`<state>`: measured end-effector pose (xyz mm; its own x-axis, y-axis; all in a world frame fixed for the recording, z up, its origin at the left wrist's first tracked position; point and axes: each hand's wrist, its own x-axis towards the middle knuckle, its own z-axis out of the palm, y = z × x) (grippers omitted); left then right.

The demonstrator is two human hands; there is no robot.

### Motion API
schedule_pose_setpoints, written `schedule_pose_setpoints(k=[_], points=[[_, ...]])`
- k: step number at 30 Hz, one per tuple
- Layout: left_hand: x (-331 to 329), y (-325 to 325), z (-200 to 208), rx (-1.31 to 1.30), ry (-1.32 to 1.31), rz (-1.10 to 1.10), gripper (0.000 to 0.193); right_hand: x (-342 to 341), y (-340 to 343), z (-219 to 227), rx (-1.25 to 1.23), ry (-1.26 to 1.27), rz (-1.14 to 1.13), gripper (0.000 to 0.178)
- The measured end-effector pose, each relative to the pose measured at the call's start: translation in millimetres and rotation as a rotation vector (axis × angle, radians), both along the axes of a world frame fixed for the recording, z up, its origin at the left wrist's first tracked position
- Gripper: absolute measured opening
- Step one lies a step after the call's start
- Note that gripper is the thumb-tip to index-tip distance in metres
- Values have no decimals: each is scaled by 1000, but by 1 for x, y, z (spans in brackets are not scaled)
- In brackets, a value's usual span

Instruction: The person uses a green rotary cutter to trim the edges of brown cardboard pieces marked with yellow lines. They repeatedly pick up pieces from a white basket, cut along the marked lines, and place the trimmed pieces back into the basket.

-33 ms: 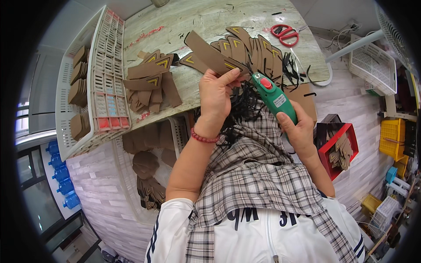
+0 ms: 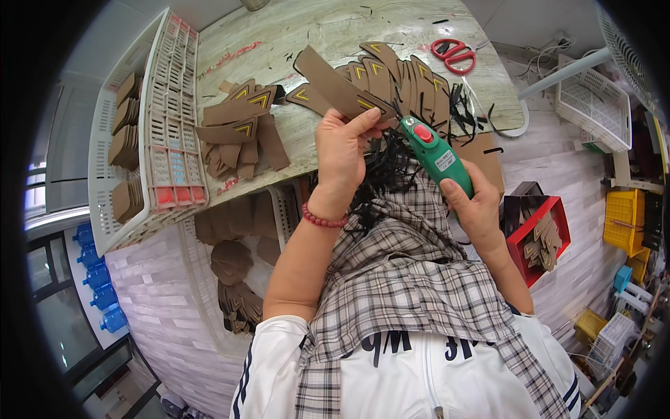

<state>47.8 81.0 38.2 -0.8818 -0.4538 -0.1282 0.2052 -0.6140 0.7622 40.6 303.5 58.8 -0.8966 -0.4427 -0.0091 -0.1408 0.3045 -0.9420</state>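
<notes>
My left hand (image 2: 344,150) pinches a brown strip (image 2: 333,77) by its near end, thumb on top. The strip has dark edging and a yellow chevron, and tilts up to the left over the table. My right hand (image 2: 478,206) is wrapped round a green handheld electric cutter (image 2: 436,155) with a red button. Its dark tip meets or nearly meets the strip's held end; the exact contact is too small to tell. Behind it lies a fanned row of similar brown pieces (image 2: 412,80). Black trimmings (image 2: 384,171) gather below my hands on the plaid apron (image 2: 405,272).
A heap of brown pieces (image 2: 241,129) lies on the table (image 2: 293,35) at the left, beside a white slatted basket (image 2: 143,188). Red-handled scissors (image 2: 453,56) rest at the far right. A red box (image 2: 516,248) of brown pieces stands right; another crate (image 2: 286,213) sits below the table.
The strip's far end has shifted slightly up and to the right, and my left hand has moved slightly left. My right hand and the cutter stay in place.
</notes>
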Motion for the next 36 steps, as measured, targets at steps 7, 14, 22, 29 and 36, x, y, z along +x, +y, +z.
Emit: schedule_pose_setpoints(k=[7,14,22,29,36], points=[[6,-13,3,-191,-28,-32,9,0,1,3,25,30,43,41],[9,-15,7,-283,-94,-81,10,-3,1,5,19,16,68,42],[11,-7,3,-285,-109,-161,9,-6,0,2,7,16,67,40],[14,-1,-1,-306,-138,-177,10,-7,-12,1,-86,-100,50,37],[10,-60,14,-124,94,350,11,-10,-10,-7,-168,-119,-23,33]])
